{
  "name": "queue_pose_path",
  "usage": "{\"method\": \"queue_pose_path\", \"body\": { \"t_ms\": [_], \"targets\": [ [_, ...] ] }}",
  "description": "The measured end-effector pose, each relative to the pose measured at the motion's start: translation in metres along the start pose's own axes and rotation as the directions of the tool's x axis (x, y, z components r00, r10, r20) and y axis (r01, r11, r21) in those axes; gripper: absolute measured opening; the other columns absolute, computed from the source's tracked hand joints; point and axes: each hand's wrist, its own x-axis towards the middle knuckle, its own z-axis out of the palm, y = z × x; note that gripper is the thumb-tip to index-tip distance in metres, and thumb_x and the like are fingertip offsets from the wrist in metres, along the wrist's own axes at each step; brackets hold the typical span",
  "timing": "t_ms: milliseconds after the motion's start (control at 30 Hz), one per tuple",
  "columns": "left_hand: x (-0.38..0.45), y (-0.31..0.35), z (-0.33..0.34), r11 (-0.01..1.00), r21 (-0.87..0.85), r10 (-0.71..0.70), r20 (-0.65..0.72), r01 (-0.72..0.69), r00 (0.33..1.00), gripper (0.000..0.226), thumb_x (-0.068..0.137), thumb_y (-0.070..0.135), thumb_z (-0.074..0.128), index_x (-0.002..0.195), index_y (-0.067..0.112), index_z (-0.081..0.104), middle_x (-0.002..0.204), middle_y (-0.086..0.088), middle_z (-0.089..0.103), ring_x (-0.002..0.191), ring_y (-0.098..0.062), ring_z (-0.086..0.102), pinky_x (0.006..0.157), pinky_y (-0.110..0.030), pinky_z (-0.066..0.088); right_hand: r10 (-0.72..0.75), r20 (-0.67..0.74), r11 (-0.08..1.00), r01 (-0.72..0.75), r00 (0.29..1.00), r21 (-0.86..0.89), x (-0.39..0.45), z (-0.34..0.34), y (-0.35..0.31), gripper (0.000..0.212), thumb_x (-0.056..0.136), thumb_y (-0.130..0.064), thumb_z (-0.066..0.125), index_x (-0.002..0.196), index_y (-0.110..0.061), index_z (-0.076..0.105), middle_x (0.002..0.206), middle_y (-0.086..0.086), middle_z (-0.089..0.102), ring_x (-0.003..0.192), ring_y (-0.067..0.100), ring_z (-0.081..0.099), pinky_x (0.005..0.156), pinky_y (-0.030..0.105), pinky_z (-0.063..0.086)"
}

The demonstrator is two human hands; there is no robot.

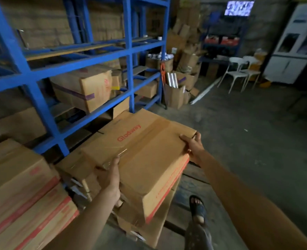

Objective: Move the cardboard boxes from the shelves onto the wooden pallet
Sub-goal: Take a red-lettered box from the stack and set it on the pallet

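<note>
while left hand point(111, 175) and right hand point(193, 145) grip glodway box point(145, 150), fingers curled over edges, resting atop stacked boxes point(145, 226) beside blue shelves point(41, 76).

Two white plastic chairs point(239, 73) right of centre, side by side. White cabinet point(293, 46) at far right edge. Lit screen point(239, 8) at top, above a dark rack with red items point(221, 40). Shiny film rolls point(172, 79) upright mid-frame. Grey concrete floor point(248, 132). Sandalled foot point(197, 208) bottom centre-right.
</note>
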Motion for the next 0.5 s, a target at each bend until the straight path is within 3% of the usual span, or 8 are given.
{"method": "queue_pose_path", "body": {
  "t_ms": [100, 233, 300, 367, 433, 500],
  "targets": [
    [0.048, -0.031, 0.075, 0.999, 0.028, -0.041, -0.015, 0.041, 0.999, 0.11, 0.045, 0.067, 0.077, 0.14, 0.038, 0.028, 0.129, -0.009, 0.054, 0.11, -0.034, 0.058, 0.096, -0.054, 0.049, 0.032, -0.036, 0.999, -0.031, 0.999, 0.034, 0.076, -0.043, 0.004, 0.063, 0.078, -0.02, 0.077, 0.125, -0.029, 0.036, 0.125, 0.008, 0.057, 0.11, 0.027, 0.06, 0.092, 0.049, 0.053],
    [0.094, -0.059, 0.16, 0.988, 0.118, -0.097, -0.024, 0.099, 0.995, 0.097, 0.047, 0.067, 0.075, 0.129, 0.036, 0.033, 0.124, -0.007, 0.056, 0.105, -0.033, 0.061, 0.091, -0.052, 0.052, 0.066, -0.078, 0.998, -0.065, 0.995, 0.02, 0.166, -0.082, 0.014, 0.062, 0.078, -0.018, 0.077, 0.125, -0.028, 0.037, 0.126, 0.012, 0.057, 0.111, 0.03, 0.061, 0.089, 0.054, 0.053],
    [0.148, -0.09, 0.218, 0.985, 0.117, -0.123, -0.019, 0.125, 0.992, 0.09, 0.046, 0.069, 0.077, 0.121, 0.043, 0.035, 0.121, -0.003, 0.059, 0.102, -0.031, 0.065, 0.089, -0.056, 0.053, 0.075, -0.121, 0.997, -0.074, 0.99, 0.011, 0.23, -0.107, 0.023, 0.062, 0.081, -0.015, 0.074, 0.129, -0.025, 0.036, 0.124, 0.009, 0.058, 0.104, 0.024, 0.063, 0.076, 0.039, 0.06],
    [0.205, -0.126, 0.291, 0.975, 0.16, -0.152, -0.018, 0.153, 0.988, 0.084, 0.047, 0.069, 0.076, 0.116, 0.043, 0.036, 0.116, -0.004, 0.062, 0.097, -0.031, 0.067, 0.088, -0.06, 0.052, 0.083, -0.166, 0.996, -0.085, 0.983, -0.004, 0.312, -0.136, 0.032, 0.058, 0.085, -0.012, 0.07, 0.13, -0.023, 0.036, 0.117, 0.002, 0.059, 0.093, 0.012, 0.062, 0.061, 0.025, 0.054],
    [0.246, -0.16, 0.354, 0.969, 0.186, -0.165, -0.009, 0.164, 0.986, 0.08, 0.049, 0.065, 0.077, 0.113, 0.04, 0.036, 0.114, -0.006, 0.061, 0.097, -0.032, 0.066, 0.088, -0.059, 0.053, 0.122, -0.194, 0.991, -0.13, 0.973, -0.028, 0.384, -0.165, 0.044, 0.055, 0.085, -0.014, 0.069, 0.128, -0.029, 0.037, 0.111, -0.004, 0.058, 0.09, 0.007, 0.059, 0.063, 0.026, 0.049],
    [0.275, -0.188, 0.409, 0.965, 0.181, -0.193, 0.002, 0.189, 0.981, 0.077, 0.05, 0.059, 0.08, 0.11, 0.039, 0.037, 0.116, -0.006, 0.06, 0.098, -0.031, 0.066, 0.086, -0.059, 0.054, 0.167, -0.22, 0.98, -0.185, 0.961, -0.067, 0.453, -0.196, 0.06, 0.055, 0.083, -0.019, 0.071, 0.123, -0.036, 0.038, 0.112, -0.007, 0.059, 0.095, 0.008, 0.058, 0.076, 0.034, 0.05]
  ]
}}
